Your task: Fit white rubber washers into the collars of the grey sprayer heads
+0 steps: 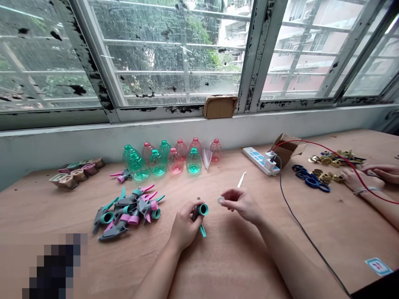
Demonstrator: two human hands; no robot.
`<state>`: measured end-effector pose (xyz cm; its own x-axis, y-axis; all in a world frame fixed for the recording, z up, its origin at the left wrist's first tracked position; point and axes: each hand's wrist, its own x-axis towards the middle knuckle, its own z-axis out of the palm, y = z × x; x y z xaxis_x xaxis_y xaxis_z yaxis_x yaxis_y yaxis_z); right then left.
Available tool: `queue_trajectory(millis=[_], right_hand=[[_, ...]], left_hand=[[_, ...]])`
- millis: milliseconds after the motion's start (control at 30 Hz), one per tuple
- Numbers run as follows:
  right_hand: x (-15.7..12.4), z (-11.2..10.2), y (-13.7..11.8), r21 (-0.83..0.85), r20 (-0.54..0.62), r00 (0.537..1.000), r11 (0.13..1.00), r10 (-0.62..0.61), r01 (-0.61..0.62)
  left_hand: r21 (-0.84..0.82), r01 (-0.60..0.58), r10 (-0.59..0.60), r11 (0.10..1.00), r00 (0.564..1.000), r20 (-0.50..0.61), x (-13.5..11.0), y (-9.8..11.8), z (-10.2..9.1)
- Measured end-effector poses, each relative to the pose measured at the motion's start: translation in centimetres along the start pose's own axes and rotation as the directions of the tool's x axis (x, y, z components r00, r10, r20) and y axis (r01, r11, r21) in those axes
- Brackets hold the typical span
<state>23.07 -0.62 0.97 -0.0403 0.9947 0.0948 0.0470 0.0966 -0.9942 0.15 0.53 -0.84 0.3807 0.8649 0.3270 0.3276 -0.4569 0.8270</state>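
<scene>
The left hand (184, 226) grips a teal spray head (203, 209). The right hand (241, 205) pinches a small pale disc (220, 200) beside it.

**Our single head view**
We look forward and down from head height, close over the table (227, 265), toward the window (168, 54) beyond.

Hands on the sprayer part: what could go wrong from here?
The small pale disc pinched in the right hand might slip and roll off. The trigger sprayer head in the left hand could be fumbled. The black cable near the right forearm might snag.
</scene>
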Motion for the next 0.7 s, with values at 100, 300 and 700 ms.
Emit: queue_trajectory(millis=[100, 300, 700], right_hand=[[-0.2, 2.7, 0.3, 0.122, 0.069, 0.997, 0.992, -0.026, 0.017], [-0.5, 4.0, 1.6, 0.16, 0.084, 0.996, 0.987, -0.04, 0.026], [-0.7, 5.3, 2.9, 0.045, -0.039, 0.99, 0.989, -0.137, 0.139]], left_hand=[[0.056, -0.027, 0.025, 0.998, 0.999, 0.035, 0.0, 0.1, 0.1], [0.086, -0.053, 0.048, 0.995, 0.997, 0.056, 0.0, 0.4, 0.0], [0.11, -0.087, 0.083, 0.99, 0.996, 0.042, -0.1, 0.6, 0.2]])
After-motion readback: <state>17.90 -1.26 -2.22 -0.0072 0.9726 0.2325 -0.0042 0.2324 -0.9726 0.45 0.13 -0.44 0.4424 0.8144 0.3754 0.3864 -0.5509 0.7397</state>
